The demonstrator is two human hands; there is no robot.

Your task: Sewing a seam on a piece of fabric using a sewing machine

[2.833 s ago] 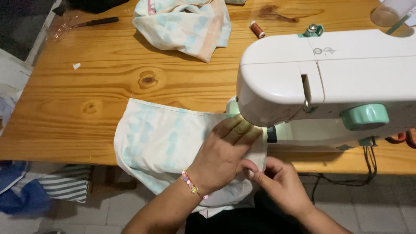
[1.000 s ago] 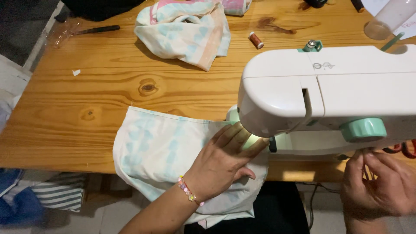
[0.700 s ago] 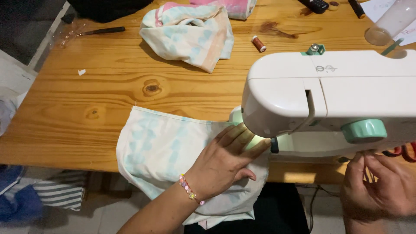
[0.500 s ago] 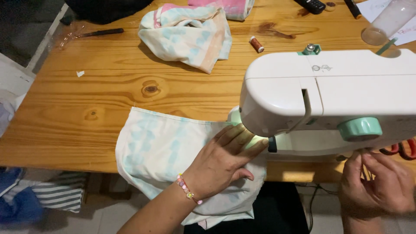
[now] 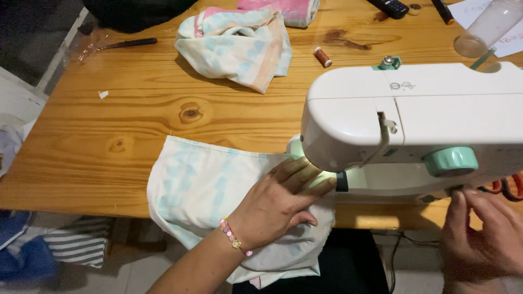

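Note:
My left hand [image 5: 278, 198], with a bead bracelet at the wrist, lies flat with fingers spread on a pale blue-and-white patterned fabric [image 5: 199, 188]. Its fingertips reach under the lit head of a white sewing machine [image 5: 414, 117] with mint-green dials. The fabric hangs over the front edge of the wooden table [image 5: 109, 141]. My right hand [image 5: 482, 239] is at the lower right, fingers curled up against the machine's underside near the green dial [image 5: 450, 160]; what it touches is hidden.
A bunched pastel cloth [image 5: 237, 43] lies at the back of the table, a brown thread spool [image 5: 323, 56] beside it. A clear plastic cup [image 5: 486, 27] lies at the far right, a dark tool [image 5: 128, 43] at the far left. Striped and blue laundry [image 5: 49, 250] lies on the floor.
My right hand left the fabric beside the left hand and moved to the machine's lower right. The left hand stays flat on the fabric.

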